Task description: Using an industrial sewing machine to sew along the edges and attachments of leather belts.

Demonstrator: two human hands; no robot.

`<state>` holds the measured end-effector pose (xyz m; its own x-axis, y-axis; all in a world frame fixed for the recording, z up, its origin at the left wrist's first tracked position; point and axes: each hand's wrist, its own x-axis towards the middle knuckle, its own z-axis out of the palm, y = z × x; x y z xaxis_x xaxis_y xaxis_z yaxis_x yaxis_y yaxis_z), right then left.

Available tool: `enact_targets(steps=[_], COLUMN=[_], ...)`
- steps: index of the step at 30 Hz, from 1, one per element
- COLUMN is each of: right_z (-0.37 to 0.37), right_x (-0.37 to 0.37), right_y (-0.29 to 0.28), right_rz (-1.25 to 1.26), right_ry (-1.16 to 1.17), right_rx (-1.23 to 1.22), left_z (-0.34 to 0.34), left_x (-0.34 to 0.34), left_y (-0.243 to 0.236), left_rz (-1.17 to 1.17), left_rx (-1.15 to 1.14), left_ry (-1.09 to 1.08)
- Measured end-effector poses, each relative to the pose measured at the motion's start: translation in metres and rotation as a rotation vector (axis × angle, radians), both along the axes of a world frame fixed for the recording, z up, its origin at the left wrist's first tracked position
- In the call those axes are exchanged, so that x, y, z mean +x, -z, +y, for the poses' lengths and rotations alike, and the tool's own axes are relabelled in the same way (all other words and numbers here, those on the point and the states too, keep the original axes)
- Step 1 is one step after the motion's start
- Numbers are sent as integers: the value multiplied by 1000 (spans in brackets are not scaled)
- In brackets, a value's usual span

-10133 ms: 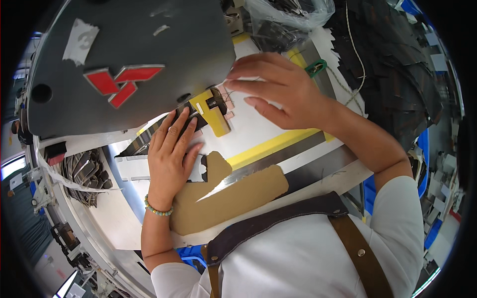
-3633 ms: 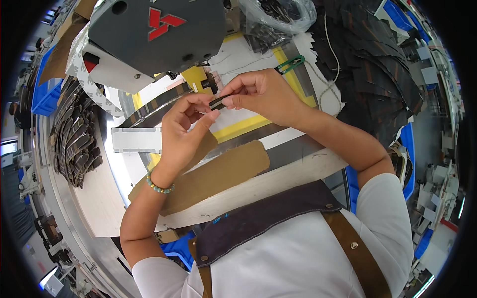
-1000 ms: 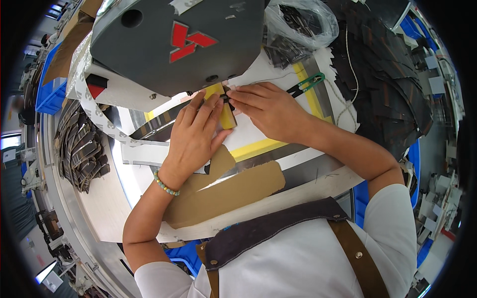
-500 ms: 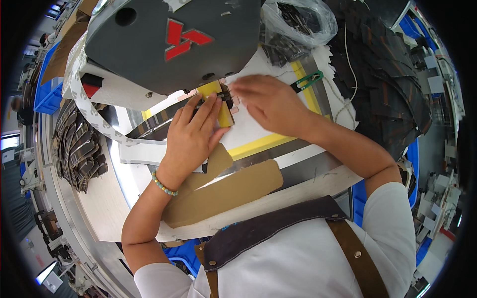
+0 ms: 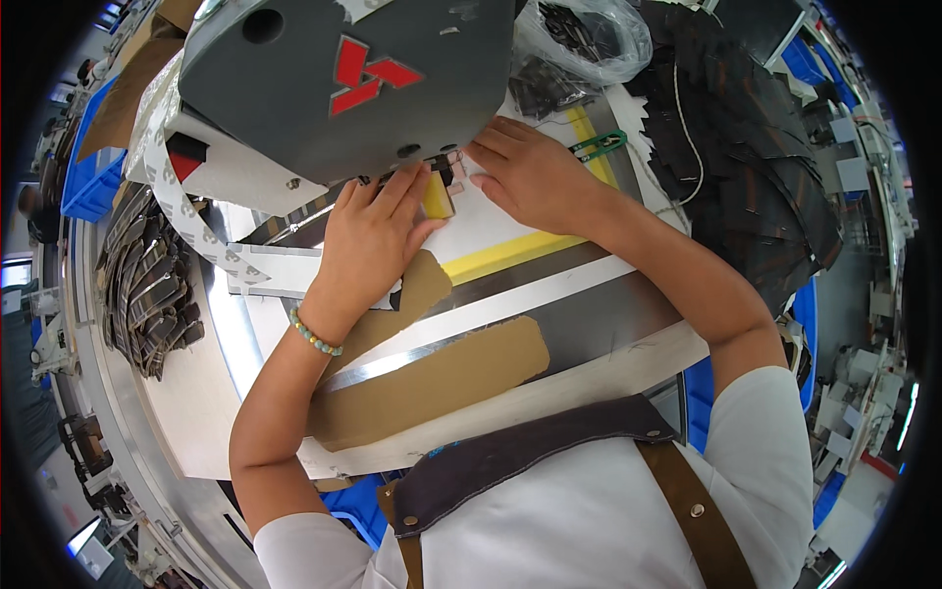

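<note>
Under the head of a dark grey sewing machine [image 5: 285, 98], my left hand [image 5: 358, 240] lies flat over a small yellow plate [image 5: 438, 200]. Its fingers stretch forward and its thumb is apart at the near side; part of the plate is covered. To the right of the plate, my right hand [image 5: 540, 177] rests with fingers extended toward the machine and thumb apart. I see nothing held in it, though its fingertips are partly hidden by the machine head. Small dark parts [image 5: 453, 173] sit between the plate and my right hand.
Green-handled thread snips [image 5: 599, 146] lie beyond my right wrist. Dark cut pieces [image 5: 736, 167] are heaped at right, and strips [image 5: 152, 285] are stacked at left. A clear plastic bag [image 5: 589, 39] stands at the back. Brown cardboard [image 5: 442, 383] lies along the near edge.
My right hand, blurred and slightly raised before, has moved forward and settled beside the machine head. My left hand and the yellow plate have shifted a little farther under the head.
</note>
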<state>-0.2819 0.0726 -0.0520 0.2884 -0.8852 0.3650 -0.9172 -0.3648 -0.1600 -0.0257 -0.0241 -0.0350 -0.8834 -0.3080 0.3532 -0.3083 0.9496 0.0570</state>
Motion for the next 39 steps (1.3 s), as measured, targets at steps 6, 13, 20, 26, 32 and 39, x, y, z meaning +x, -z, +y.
enact_targets(steps=[6, 13, 20, 26, 32, 39], right_z=[0, -2, -8, -3, 15, 36], right_x=[0, -1, -3, 0, 7, -2], right_y=[-4, -3, -4, -6, -4, -15], right_rz=[5, 18, 57, 58, 59, 43], right_ry=[7, 2, -3, 5, 10, -18], right_rx=[34, 13, 22, 32, 16, 80], left_z=[-1, -2, -6, -1, 12, 26], left_x=[-1, -2, -2, 0, 4, 21], left_y=[0, 1, 0, -1, -4, -33], left_rz=[16, 48, 26, 16, 28, -18], left_rx=[-10, 4, 23, 59, 81, 226], left_ry=[3, 6, -12, -10, 49, 35])
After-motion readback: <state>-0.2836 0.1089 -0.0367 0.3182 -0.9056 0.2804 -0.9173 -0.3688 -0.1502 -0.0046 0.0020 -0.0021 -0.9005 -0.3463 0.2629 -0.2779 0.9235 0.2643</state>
